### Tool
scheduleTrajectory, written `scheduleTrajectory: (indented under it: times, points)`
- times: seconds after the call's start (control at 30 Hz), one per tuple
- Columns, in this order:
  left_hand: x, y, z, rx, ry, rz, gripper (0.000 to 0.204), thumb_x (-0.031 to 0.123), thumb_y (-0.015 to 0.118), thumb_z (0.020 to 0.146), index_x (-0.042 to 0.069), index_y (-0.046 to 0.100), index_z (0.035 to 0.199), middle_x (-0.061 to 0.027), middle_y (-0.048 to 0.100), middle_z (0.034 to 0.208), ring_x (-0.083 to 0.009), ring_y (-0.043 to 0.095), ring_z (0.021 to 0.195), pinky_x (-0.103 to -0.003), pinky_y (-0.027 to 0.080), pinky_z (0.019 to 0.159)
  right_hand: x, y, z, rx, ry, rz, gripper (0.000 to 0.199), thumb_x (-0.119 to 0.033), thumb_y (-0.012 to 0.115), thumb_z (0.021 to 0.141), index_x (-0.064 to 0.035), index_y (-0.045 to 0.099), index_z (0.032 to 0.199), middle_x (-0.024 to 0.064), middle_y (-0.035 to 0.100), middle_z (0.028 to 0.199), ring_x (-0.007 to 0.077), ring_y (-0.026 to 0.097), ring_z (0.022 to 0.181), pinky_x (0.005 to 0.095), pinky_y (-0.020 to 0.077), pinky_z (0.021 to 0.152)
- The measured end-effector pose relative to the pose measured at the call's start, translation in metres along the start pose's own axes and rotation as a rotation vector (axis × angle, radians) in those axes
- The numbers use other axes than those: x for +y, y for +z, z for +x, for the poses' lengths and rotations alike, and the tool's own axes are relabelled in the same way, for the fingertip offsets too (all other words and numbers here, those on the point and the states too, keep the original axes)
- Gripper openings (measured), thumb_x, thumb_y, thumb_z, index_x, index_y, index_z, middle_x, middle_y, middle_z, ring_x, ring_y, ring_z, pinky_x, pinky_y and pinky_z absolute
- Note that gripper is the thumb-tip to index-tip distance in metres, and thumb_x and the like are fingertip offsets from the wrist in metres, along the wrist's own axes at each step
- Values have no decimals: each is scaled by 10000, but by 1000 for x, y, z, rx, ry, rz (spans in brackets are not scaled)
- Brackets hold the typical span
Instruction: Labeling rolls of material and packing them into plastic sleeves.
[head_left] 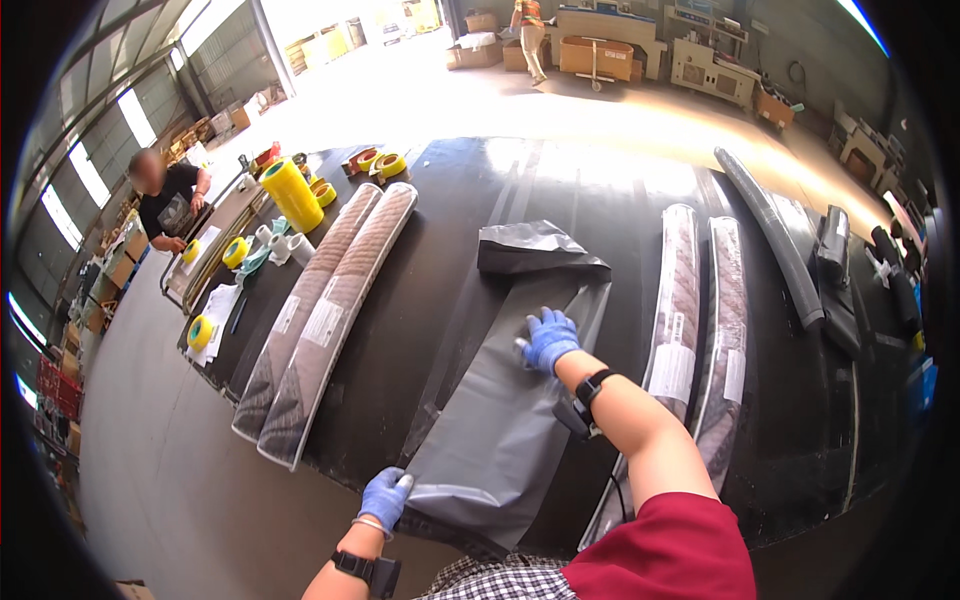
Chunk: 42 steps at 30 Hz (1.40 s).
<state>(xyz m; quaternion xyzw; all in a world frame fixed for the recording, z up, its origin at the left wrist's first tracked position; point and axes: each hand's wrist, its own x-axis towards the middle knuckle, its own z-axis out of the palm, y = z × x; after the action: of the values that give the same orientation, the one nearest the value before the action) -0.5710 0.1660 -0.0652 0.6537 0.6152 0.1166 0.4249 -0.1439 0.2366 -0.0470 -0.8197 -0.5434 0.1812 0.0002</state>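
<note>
On the dark surface [450, 200], two wrapped rolls [320, 310] lie at left. The left hand [385, 497] pinches the grey bag's [500, 420] near corner, fingers closed on it. The right hand [549, 338] (gloved blue, like the left) presses flat mid-bag, fingers spread. Two more rolls [700, 330] lie right.

Single view: head-worn fisheye camera, looking steeply down and forward over a black table [470, 180] at close range. Beyond lies the warehouse floor [430, 95]; straight edges bow toward the rim.

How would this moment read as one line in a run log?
left hand: grips grey bag near end | right hand: presses flat on bag | black table | wrapped rolls beside
</note>
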Motion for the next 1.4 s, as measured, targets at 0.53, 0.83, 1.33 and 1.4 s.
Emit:
scheduleTrajectory:
  times: [0.53,0.83,1.33,1.4]
  points:
    - [3,-32,108,-224,-37,-106,159,136,660,949,-3,662,1026,-58,675,901,-126,589,831,-287,492,781,66,-37,101,500,216,190,737,-434,617,904,-110,366,1516,239,315,1567,411,254,1474,463,267,1187]
    - [-4,-14,140,-179,-10,-222,182,141,637,963,-4,641,1072,-46,666,940,-123,587,859,-282,492,801,-23,4,16,-17,74,-72,911,-728,447,893,-241,148,1603,167,26,1665,443,-2,1518,718,10,1136]
    - [49,-167,170,192,145,1038,1256,469,892,602,168,152,1572,-235,197,1564,-439,246,1426,-551,258,1165,-97,58,-21,61,34,-138,881,-680,439,917,-184,180,1599,191,73,1656,401,36,1529,607,5,1194]
    - [46,-187,185,180,95,989,1286,497,893,596,126,144,1574,-251,307,1501,-443,344,1368,-497,334,1137,-118,65,-26,91,56,-116,894,-670,474,906,-156,212,1589,203,101,1647,401,55,1526,589,23,1202]
